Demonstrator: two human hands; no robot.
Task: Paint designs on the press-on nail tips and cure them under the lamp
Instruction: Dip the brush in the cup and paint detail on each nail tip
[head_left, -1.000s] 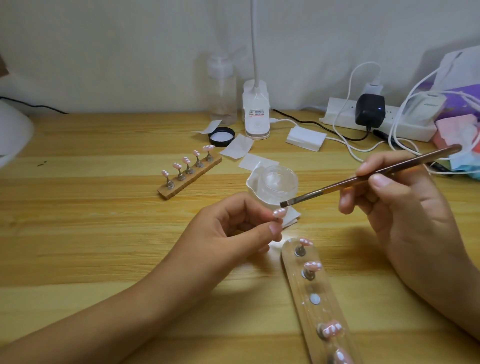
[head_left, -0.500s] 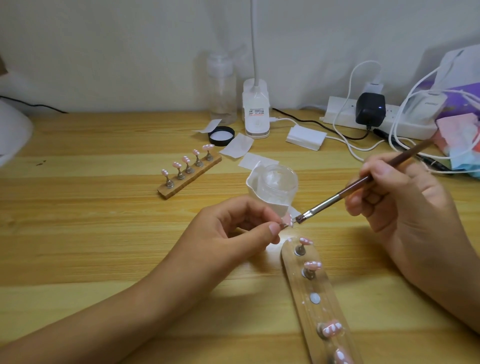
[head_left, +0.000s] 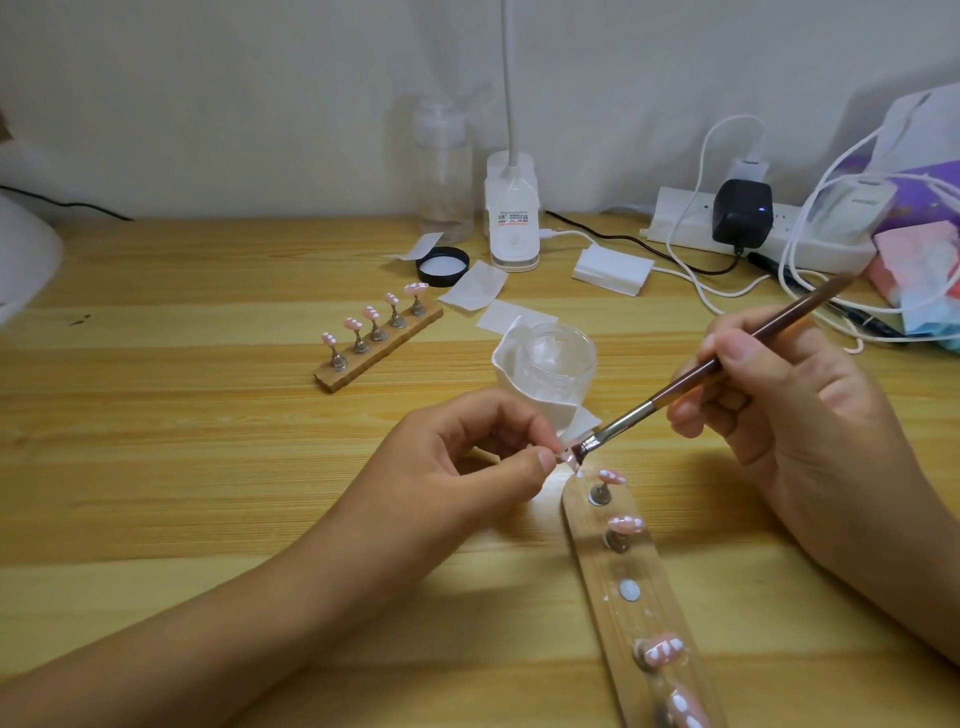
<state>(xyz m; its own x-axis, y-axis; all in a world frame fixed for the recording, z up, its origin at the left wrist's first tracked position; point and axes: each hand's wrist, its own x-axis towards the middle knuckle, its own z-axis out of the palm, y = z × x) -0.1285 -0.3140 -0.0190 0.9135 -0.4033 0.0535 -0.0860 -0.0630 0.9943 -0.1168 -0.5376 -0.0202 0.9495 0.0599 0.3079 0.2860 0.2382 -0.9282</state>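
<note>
Near centre, above the far end of the near wooden holder (head_left: 626, 587): left hand (head_left: 467, 457), thumb and forefinger pinched on one pink nail tip (head_left: 565, 457); right hand (head_left: 789, 415), closed pencil-fashion around a brown brush (head_left: 727, 358), bristles touching the tip's surface. Painting step in hand, by judgement; curing not yet begun.

On the near holder: four tips seated on metal stands, one bare magnet disc (head_left: 629, 591) mid-row, probably the seat of the tip being painted. Just behind the hands: open clear jar (head_left: 555, 358) resting against a white dish (head_left: 511, 364), black lid (head_left: 442, 266) lying apart. Farther left: second holder (head_left: 378, 347) carrying five pink tips with pale marks. At the left frame edge: part of a white rounded housing (head_left: 23, 265), possibly the curing lamp; not certain.

Next move, as judged: short, light strokes with the pinch kept steady, then return of the tip to its empty seat without smearing wet gel, before transfer under the lamp.
</note>
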